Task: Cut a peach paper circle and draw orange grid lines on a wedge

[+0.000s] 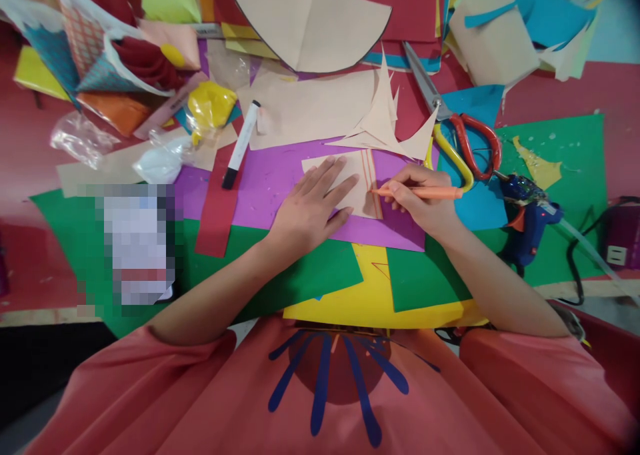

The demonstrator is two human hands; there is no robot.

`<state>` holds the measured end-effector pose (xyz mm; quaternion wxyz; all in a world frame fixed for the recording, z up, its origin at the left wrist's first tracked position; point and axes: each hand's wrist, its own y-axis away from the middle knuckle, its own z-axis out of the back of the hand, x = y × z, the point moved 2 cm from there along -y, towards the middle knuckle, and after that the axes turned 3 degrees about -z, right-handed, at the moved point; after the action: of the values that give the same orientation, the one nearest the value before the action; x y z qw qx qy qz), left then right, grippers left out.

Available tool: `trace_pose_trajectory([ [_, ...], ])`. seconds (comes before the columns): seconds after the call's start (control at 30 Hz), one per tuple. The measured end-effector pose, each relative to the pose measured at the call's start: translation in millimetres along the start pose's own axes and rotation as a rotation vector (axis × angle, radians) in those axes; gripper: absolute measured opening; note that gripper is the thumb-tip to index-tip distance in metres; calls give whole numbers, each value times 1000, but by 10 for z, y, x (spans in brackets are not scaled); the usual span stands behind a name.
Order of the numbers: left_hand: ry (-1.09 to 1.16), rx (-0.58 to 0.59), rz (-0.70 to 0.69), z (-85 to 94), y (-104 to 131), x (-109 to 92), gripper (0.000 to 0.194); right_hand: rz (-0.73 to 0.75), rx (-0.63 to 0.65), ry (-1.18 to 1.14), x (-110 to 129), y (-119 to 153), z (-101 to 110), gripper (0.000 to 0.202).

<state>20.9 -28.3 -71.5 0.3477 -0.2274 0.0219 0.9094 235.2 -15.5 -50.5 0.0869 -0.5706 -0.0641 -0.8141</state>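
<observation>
My left hand (320, 198) lies flat with its fingers spread, pressing on a small cream piece of paper (356, 205). Orange lines run down the right side of that piece. Between the fingers of my right hand (420, 201) is an orange marker (440, 193), its tip touching the cream paper beside the lines. Under the paper lies a purple sheet (270, 195). Left of my left hand are a red strip (216, 211) and a white marker with black ends (241, 145). Scissors with red and yellow handles (436, 108) lie beyond my right hand.
A blue glue gun (530, 231) rests on a green sheet (575, 175) at right, its cord nearby. Cream scraps (380, 125) and a large cream piece (310, 15) lie at the back. A blurred phone (137, 241) is at left, near bagged yellow clay-like material (211, 105).
</observation>
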Motion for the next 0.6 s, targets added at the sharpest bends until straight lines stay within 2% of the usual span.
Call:
trace_pose_trajectory([
  [0.3, -4, -26, -16, -12, 3, 7, 47, 25, 31, 55, 8, -18, -8, 22],
  [0.6, 11, -6, 2, -17, -4, 12, 47, 9, 76, -6, 23, -42, -8, 18],
])
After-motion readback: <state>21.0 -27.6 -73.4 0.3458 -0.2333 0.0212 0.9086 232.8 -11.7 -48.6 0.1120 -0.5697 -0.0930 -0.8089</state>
